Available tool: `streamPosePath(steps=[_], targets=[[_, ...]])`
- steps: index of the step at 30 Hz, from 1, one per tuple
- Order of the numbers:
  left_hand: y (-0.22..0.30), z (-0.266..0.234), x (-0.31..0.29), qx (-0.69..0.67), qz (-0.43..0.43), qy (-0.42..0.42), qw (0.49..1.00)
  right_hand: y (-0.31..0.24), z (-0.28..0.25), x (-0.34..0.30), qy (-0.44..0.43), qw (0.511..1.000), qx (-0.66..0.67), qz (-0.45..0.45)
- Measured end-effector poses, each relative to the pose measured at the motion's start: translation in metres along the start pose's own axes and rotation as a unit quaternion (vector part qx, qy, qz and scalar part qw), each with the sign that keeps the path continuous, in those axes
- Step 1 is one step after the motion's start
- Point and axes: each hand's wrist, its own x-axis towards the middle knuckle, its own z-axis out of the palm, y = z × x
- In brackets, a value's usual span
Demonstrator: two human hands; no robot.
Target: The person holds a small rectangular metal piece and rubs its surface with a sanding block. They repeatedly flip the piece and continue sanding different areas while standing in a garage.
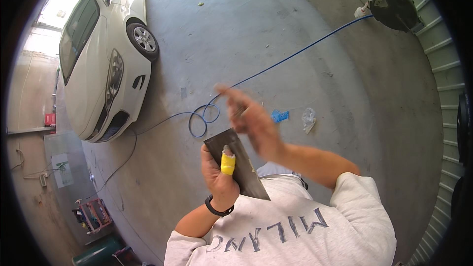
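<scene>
My left hand (219, 178) is closed round a dark, flat rectangular plate (248, 175) in front of my chest. Its thumb, wrapped in yellow tape (227, 164), lies across the face of the plate, and the fingers go behind it. The plate slants, with its lower end close to my shirt. Just beyond its upper edge is my right hand (256, 125), smeared by motion. One finger of that hand points up and to the left; the others look bent. Whether anything is in it cannot be made out.
A white car (101, 74) stands at the left. A blue hose (305, 49) runs from a wall reel (392, 7) over the floor, looping near my hands. Beyond my right forearm lie a blue wrapper (280, 116) and clear plastic (309, 120). A red rack (93, 215) stands lower left.
</scene>
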Motion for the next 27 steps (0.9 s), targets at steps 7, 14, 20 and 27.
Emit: streamPosePath(steps=[7,14,20,27], targets=[[0.011,-0.030,0.016,-0.034,-0.013,0.108,0.994,-0.012,-0.008,-0.017,-0.130,0.958,-0.248,-0.055],[-0.002,-0.020,0.001,-0.058,-0.038,0.012,0.998,-0.022,-0.010,0.000,-0.132,0.922,-0.320,-0.170],[0.002,-0.027,-0.005,-0.057,-0.033,-0.022,0.998,-0.033,-0.002,-0.003,-0.232,0.888,-0.295,-0.266],[0.014,-0.051,0.003,-0.024,-0.064,-0.054,0.996,-0.034,-0.030,-0.002,-0.277,0.898,-0.325,-0.112]])
